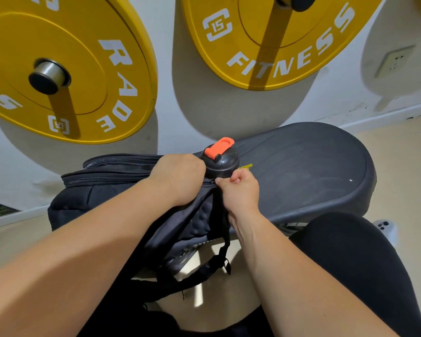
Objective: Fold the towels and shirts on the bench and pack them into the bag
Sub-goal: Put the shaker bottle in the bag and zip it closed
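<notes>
Step in hand, as judged: zipping shut the black fabric backpack, lying on its side across the left end of the dark grey padded bench. Left hand curled over the backpack's top edge, gripping fabric beside the zip; fingertips hidden. Right hand closed to a pinch on the small zip pull, just beside the left hand. No towels or shirts in view on the bench; presumably already inside, contents not visible. Task likely near its end.

Needed next: a steady pull along the zip line, with the left hand bracing the fabric taut.

In the way: black-lidded shaker bottle with orange flip cap, upright, right behind both hands; in a side pocket or on the bench, cannot tell. Black shoulder straps hanging off the near edge. Two yellow weight plates on wall pegs behind; white wall socket at far right.
</notes>
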